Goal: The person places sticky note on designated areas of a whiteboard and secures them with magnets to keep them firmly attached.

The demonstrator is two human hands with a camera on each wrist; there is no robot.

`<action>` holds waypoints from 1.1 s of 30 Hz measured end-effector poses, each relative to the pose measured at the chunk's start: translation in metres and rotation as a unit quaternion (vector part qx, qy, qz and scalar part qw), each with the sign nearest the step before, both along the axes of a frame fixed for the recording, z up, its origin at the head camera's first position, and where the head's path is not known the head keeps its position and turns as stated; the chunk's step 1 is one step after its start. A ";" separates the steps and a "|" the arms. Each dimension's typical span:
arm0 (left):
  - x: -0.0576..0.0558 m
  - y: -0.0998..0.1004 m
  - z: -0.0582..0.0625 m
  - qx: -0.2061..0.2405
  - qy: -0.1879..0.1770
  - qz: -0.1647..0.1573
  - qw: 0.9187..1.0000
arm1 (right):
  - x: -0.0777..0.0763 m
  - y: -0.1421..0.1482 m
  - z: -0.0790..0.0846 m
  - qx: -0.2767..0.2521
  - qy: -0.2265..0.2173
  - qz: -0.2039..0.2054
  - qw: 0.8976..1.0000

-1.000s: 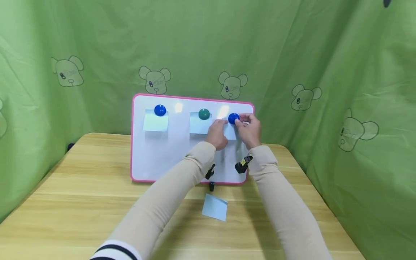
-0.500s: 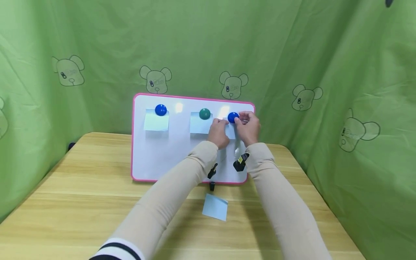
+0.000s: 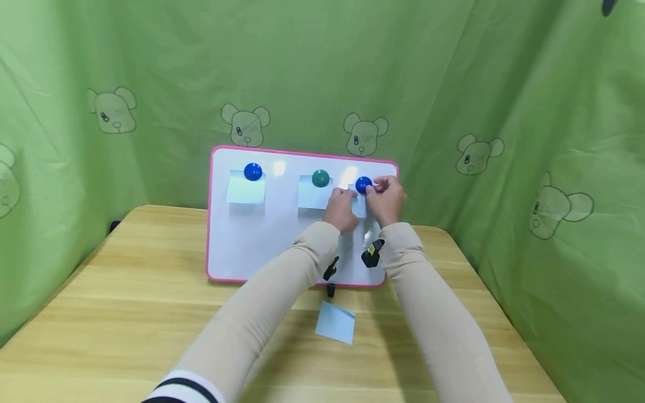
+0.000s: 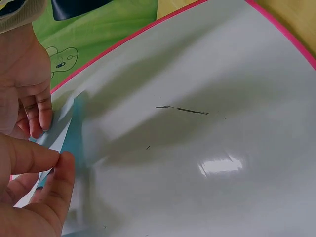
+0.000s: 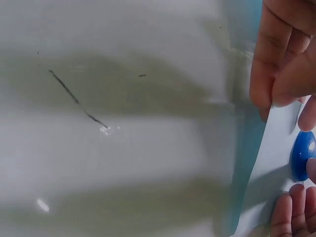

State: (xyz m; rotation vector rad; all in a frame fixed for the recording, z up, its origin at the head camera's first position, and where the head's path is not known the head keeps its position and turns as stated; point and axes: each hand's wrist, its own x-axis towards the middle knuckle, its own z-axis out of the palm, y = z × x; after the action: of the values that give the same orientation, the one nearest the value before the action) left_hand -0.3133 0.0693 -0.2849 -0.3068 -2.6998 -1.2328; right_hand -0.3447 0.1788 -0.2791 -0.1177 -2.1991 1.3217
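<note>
On the whiteboard (image 3: 274,240), a pale blue paper note (image 3: 359,208) lies at the upper right, under a round blue magnet (image 3: 363,185). My right hand (image 3: 389,202) holds this magnet at its right side, the thumb on its lower edge. The left hand (image 3: 341,211) pinches the note's left edge between thumb and index finger. Seen from the left wrist, the note (image 4: 74,131) stands partly off the board. The right wrist view has the blue magnet (image 5: 301,157) at its right edge, thumb touching it.
Left along the board, a green magnet (image 3: 320,178) and another blue magnet (image 3: 253,172) each sit on a note. One loose blue note (image 3: 336,323) lies on the wooden table (image 3: 126,302) before the board. A green curtain (image 3: 302,67) hangs behind.
My right hand and the blue magnet have shifted slightly left across the board. The left hand keeps its pinch on the note. The head view has moved a little.
</note>
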 end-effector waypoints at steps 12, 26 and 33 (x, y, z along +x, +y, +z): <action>0.006 -0.002 -0.004 -0.014 -0.019 -0.022 0.999 | 0.000 0.005 -0.005 0.003 -0.011 0.022 1.000; 0.027 -0.019 -0.020 -0.073 -0.040 -0.111 0.990 | 0.027 0.028 -0.008 -0.006 -0.025 0.066 0.997; 0.049 -0.036 -0.039 -0.067 -0.060 -0.144 0.985 | 0.054 0.053 -0.018 0.019 -0.057 0.070 0.996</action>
State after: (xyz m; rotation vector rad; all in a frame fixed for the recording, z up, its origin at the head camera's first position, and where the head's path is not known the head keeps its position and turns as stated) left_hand -0.2644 0.0329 -0.3242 -0.6843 -2.9278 -1.1724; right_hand -0.2903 0.2315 -0.2975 -0.0253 -2.3634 1.3788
